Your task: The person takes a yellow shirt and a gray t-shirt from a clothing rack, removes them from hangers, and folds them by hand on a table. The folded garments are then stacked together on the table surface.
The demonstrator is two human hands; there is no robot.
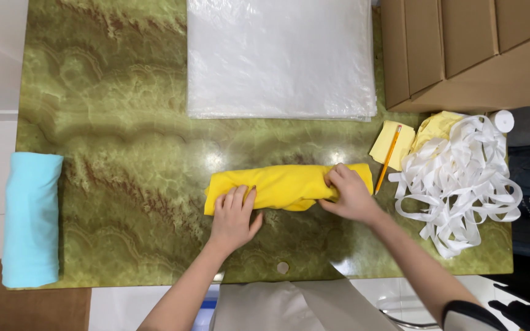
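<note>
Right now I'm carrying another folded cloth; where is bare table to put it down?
Bare table lies between the blue cloth and yellow cloth. The right end is crowded: white ribbon, pencil, cardboard box.

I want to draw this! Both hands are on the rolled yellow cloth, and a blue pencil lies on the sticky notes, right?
Almost. The head view shows both hands, left and right, on the rolled yellow cloth, but the pencil on the yellow sticky notes is orange, not blue.

Left hand (234,216) flat, fingers spread, pressing down, right hand (349,193) curled, fingers gripping, both bare arms reaching forward from below
</note>
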